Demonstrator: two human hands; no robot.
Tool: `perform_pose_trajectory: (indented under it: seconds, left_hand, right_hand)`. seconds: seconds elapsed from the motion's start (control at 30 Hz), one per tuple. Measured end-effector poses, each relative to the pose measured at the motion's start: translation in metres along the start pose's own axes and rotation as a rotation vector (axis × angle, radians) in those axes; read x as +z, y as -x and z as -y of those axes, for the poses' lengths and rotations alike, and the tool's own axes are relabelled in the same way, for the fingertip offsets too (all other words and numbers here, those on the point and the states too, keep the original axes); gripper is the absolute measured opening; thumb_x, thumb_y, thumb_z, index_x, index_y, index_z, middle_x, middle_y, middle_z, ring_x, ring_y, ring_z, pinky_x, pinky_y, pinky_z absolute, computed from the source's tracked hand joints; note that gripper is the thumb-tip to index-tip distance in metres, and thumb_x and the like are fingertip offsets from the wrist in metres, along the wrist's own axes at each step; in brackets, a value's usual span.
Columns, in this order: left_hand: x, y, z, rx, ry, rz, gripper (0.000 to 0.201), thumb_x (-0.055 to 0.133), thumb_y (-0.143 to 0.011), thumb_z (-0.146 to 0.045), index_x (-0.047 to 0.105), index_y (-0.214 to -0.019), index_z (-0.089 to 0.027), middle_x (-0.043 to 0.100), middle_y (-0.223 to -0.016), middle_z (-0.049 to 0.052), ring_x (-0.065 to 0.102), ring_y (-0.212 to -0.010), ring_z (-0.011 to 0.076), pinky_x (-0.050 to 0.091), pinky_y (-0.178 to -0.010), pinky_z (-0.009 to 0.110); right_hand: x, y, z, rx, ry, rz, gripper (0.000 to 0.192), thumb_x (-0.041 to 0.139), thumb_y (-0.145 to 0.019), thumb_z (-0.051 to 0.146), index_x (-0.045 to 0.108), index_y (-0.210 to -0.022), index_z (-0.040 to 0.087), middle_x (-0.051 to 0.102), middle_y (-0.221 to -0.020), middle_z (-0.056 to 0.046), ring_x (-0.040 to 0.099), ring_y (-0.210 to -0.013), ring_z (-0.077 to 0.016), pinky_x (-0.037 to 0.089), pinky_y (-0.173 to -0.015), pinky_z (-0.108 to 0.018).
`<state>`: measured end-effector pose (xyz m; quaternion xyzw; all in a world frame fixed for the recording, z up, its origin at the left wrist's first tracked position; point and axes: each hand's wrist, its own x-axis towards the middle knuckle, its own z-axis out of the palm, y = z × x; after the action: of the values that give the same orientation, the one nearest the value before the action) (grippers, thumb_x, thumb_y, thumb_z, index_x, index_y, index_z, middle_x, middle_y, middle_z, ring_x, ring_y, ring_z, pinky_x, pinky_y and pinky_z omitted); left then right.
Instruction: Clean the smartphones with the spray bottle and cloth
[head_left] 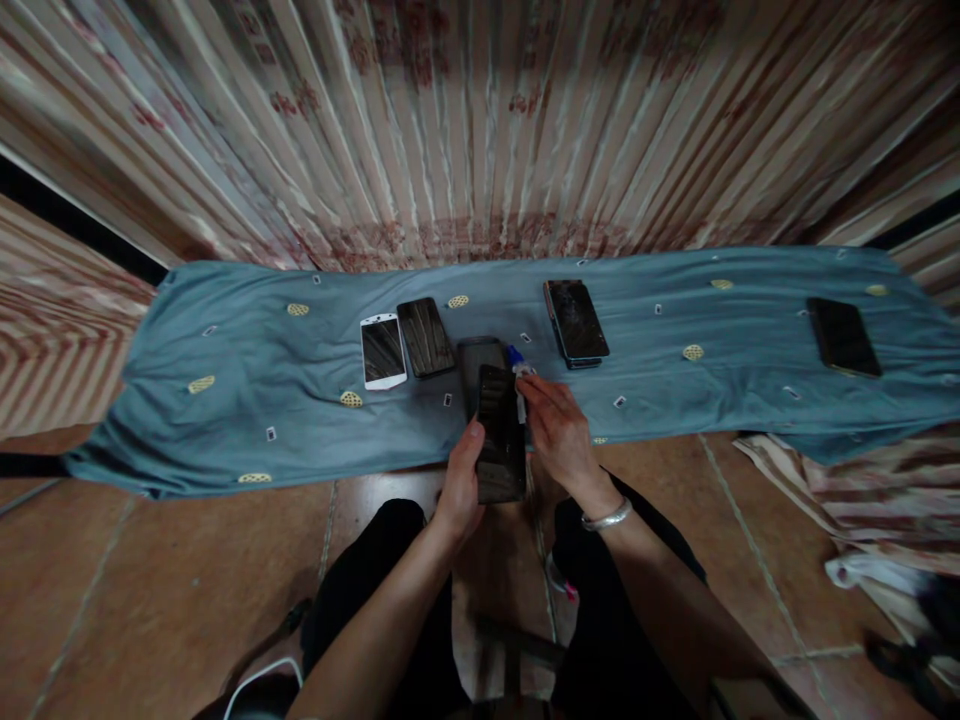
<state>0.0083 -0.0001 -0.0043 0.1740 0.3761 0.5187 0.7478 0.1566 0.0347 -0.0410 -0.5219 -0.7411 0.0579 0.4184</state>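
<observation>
phone in hand: dark phone [501,436] is held screen-up over the near edge of the blue cloth [225,400], between the knees.
left grip: left hand [461,490] is closed on the phone's lower left edge, thumb laid along the side; forearm comes up from below.
right grip: right hand [559,435] is pinched shut on a small tool with a blue cap [516,362], its tip set at the phone's upper right edge; wrist bent inward, silver bracelet [607,517] on it.
done so far: judged mid-work on this one phone; nothing looks opened or detached, though detail is too small to be sure.
left to do: judged most of it. A second dark phone [480,358] lies just behind the held one, a white phone [382,351] and a black phone [425,337] lie side by side to the left, a cracked phone [576,321] to the right, one more phone [843,336] far right. All lie untouched.
backdrop: striped curtain [480,120] behind the cloth, tiled floor [150,580] below.
</observation>
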Motion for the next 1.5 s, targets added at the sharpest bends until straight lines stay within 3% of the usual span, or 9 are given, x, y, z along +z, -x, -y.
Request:
perform_pose_trajectory:
  seconds: [0.43, 0.63, 0.97, 1.2, 1.43, 1.5]
  left_hand:
    - [-0.015, -0.012, -0.006, 0.111, -0.008, -0.087, 0.044, 0.077, -0.074, -0.049, 0.075, -0.105, -0.018, 0.075, -0.112, 0.007, 0.062, -0.121, 0.0271, 0.044, -0.108, 0.038]
    - [-0.015, -0.014, -0.011, 0.119, -0.013, -0.183, 0.035, 0.076, -0.074, -0.045, 0.074, -0.094, -0.016, 0.077, -0.101, 0.006, 0.065, -0.116, 0.0272, 0.044, -0.106, 0.038]
    - [-0.016, -0.017, -0.013, 0.107, 0.043, -0.246, 0.033, 0.079, -0.07, -0.043, 0.074, -0.09, -0.017, 0.076, -0.097, 0.006, 0.065, -0.116, 0.0283, 0.047, -0.104, 0.04]
    - [-0.015, -0.019, -0.015, 0.107, 0.066, -0.229, 0.038, 0.076, -0.071, -0.046, 0.072, -0.092, -0.015, 0.077, -0.099, 0.007, 0.068, -0.111, 0.027, 0.048, -0.102, 0.04]
    - [-0.019, -0.02, -0.018, 0.119, 0.08, -0.292, 0.035, 0.076, -0.071, -0.043, 0.072, -0.093, -0.016, 0.077, -0.094, 0.005, 0.069, -0.108, 0.0252, 0.049, -0.101, 0.037]
    - [-0.02, -0.02, -0.02, 0.117, 0.07, -0.263, 0.036, 0.075, -0.072, -0.045, 0.073, -0.093, -0.015, 0.078, -0.093, 0.006, 0.069, -0.109, 0.0264, 0.05, -0.1, 0.037]
  right_hand:
    - [0.006, 0.007, 0.016, -0.066, -0.002, 0.086, 0.042, 0.038, -0.099, 0.015, 0.063, -0.133, 0.017, 0.069, -0.125, -0.014, 0.064, -0.115, -0.0266, 0.056, -0.099, -0.048]
    - [0.005, 0.013, 0.022, -0.085, -0.026, 0.114, 0.043, 0.039, -0.099, 0.015, 0.062, -0.135, 0.019, 0.069, -0.126, -0.014, 0.063, -0.117, -0.026, 0.056, -0.1, -0.047]
    - [0.002, 0.016, 0.031, -0.133, -0.031, 0.104, 0.042, 0.041, -0.099, 0.013, 0.062, -0.135, 0.019, 0.071, -0.123, -0.013, 0.067, -0.11, -0.0247, 0.058, -0.097, -0.045]
    - [0.005, 0.018, 0.038, -0.156, -0.02, 0.065, 0.039, 0.043, -0.099, 0.012, 0.065, -0.13, 0.019, 0.072, -0.12, -0.012, 0.068, -0.105, -0.0231, 0.06, -0.093, -0.041]
    - [0.005, 0.023, 0.047, -0.202, -0.05, 0.05, 0.039, 0.046, -0.097, 0.009, 0.064, -0.13, 0.015, 0.073, -0.116, -0.013, 0.067, -0.108, -0.0232, 0.06, -0.092, -0.038]
    - [0.005, 0.025, 0.05, -0.226, -0.067, 0.041, 0.039, 0.048, -0.096, 0.008, 0.063, -0.131, 0.014, 0.072, -0.117, -0.014, 0.066, -0.11, -0.0237, 0.06, -0.092, -0.038]
